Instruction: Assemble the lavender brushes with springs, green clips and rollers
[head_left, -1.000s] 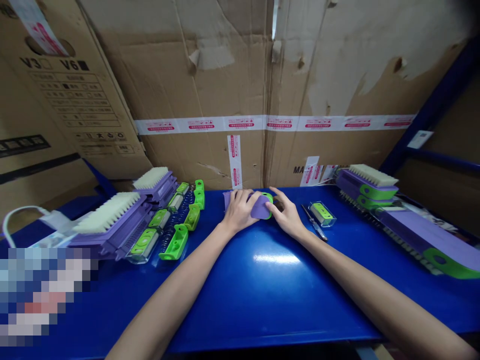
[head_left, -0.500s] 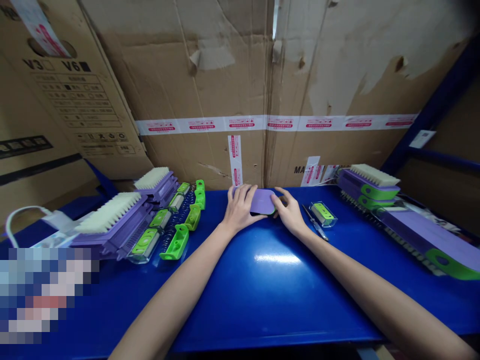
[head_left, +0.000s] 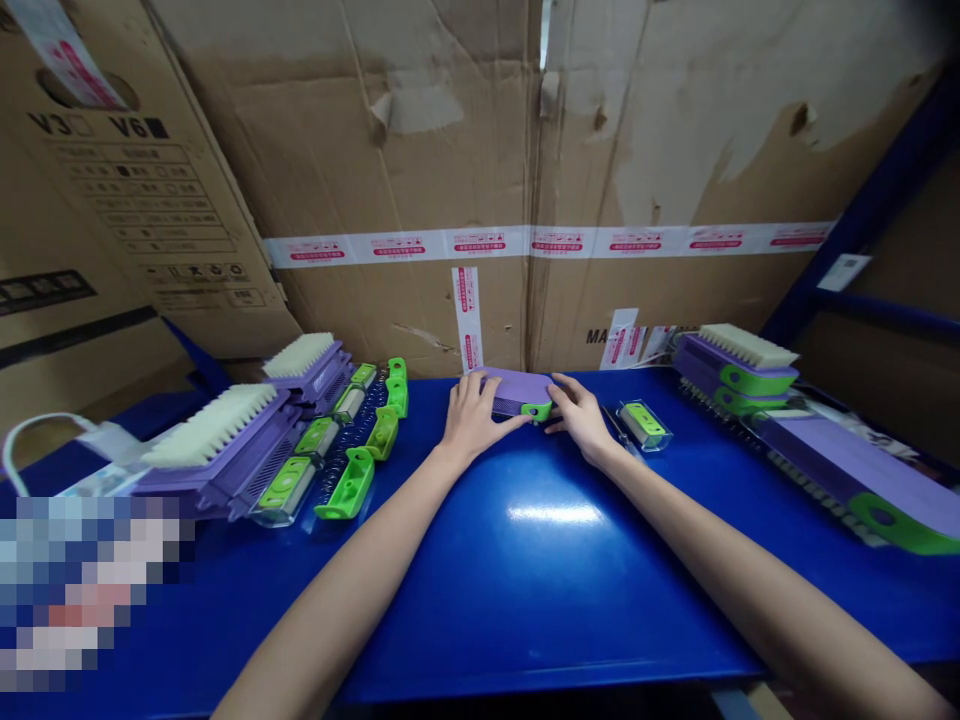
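A purple brush [head_left: 517,385] with a green end cap [head_left: 535,411] lies flat top up near the back of the blue table, in front of the cardboard. My left hand [head_left: 469,415] has its fingers over the left end, the thumb reaching along the near side. At the right end, my right hand [head_left: 581,420] touches the brush with its fingertips beside the green cap. Its underside is hidden. Just right of my right hand are a slim screwdriver-like tool [head_left: 626,438], partly covered by my wrist, and a clear case with a green-topped part [head_left: 645,425].
Purple brush bodies with pale bristles [head_left: 214,425] stand at the left. Alongside them run several green-topped blocks [head_left: 289,485], dark springs [head_left: 337,470] and green end caps [head_left: 352,488]. Finished-looking purple brushes [head_left: 862,460] lie at the right. A cardboard wall [head_left: 405,180] closes the back.
The purple brush was tilted with its flat face toward me; it has turned down so its top faces up and the green-capped side faces me. Both hands stayed around its ends.
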